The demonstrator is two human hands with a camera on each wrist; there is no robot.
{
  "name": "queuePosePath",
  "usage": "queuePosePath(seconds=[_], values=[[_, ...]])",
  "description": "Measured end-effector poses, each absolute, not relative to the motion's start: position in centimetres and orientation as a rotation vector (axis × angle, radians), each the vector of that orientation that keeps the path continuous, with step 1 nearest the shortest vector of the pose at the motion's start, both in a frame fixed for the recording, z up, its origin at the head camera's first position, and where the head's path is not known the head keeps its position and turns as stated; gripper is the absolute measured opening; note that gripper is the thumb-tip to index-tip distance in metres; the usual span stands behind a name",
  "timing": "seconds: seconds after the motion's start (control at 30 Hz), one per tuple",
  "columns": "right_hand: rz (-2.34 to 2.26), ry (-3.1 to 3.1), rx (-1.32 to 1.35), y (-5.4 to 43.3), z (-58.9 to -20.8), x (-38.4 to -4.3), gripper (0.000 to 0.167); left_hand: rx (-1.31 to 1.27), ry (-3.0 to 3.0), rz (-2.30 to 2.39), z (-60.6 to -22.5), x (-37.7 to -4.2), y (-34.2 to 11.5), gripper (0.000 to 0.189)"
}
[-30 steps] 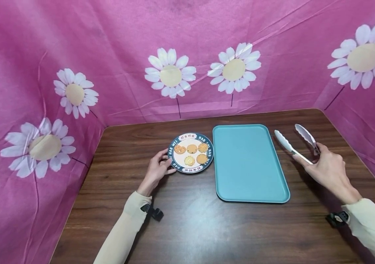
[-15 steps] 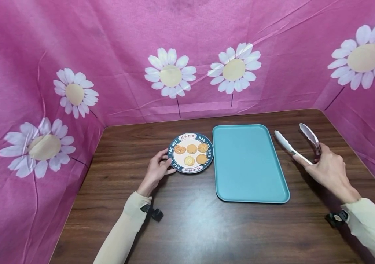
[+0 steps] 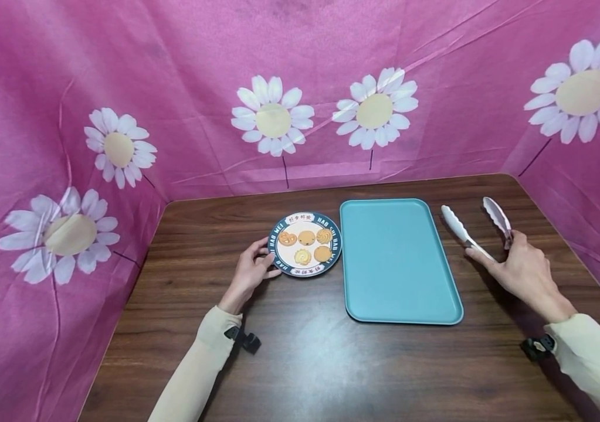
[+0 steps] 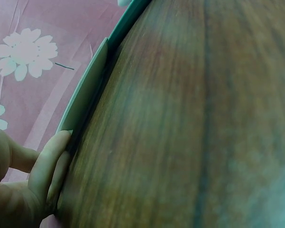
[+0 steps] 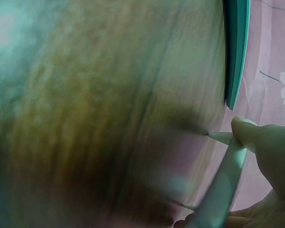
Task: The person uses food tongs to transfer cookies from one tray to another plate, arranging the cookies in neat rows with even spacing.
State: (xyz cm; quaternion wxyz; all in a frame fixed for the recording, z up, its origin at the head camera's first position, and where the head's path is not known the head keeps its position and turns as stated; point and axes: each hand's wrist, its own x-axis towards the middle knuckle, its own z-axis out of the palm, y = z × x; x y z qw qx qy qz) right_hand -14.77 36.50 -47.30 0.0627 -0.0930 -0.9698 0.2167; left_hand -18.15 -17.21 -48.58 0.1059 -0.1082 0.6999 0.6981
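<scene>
My left hand [image 3: 251, 268] holds the left rim of a round plate [image 3: 336, 246] with a dark blue lettered border. Several cookies [image 3: 307, 238] lie on its white middle, one of them pretzel-shaped [image 3: 287, 238]. Seen from the left wrist, my fingers [image 4: 45, 164] are at the edge of the plate [image 4: 85, 88], which shows side-on there. On the far right, my right hand [image 3: 524, 272] grips metal tongs [image 3: 456, 224] with pale scalloped tips. The tong arms stand spread apart and point away from me. In the right wrist view the tongs [image 5: 223, 185] are partly blurred.
A teal rectangular tray [image 3: 400, 264] lies between the plate and the tongs, close to the plate's right edge. Everything is on a dark wooden table [image 3: 300, 375]. A pink cloth with daisies [image 3: 199, 88] hangs along the back and both sides.
The tongs' arms have spread wider, the right arm swinging to the right. My right hand has shifted very slightly. My left hand, the plate and the tray have stayed in place.
</scene>
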Motion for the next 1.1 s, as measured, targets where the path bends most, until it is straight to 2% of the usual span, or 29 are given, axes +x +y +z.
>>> queuePosePath(seconds=[0.4,0.67,0.77,0.93,1.1], values=[[0.600,-2.984,-0.328,36.7,-46.8,-14.1,0.092,-0.296,2.114,2.021,-48.7,-18.4,-17.0,0.054],[0.601,-2.984,-0.306,36.3,-46.5,-13.8,0.120,-0.277,2.181,1.965,-48.7,-18.6,-17.4,0.052],[0.610,-2.959,-0.265,35.9,-46.3,-13.8,0.124,-0.281,2.189,1.950,-48.6,-18.6,-17.6,0.050],[0.652,-2.840,-0.121,35.0,-46.1,-13.8,0.120,-0.283,2.199,1.920,-48.3,-18.4,-17.9,0.052],[0.674,-2.685,0.122,33.7,-46.1,-13.8,0.109,-0.205,2.375,1.748,-47.6,-17.9,-18.2,0.060]])
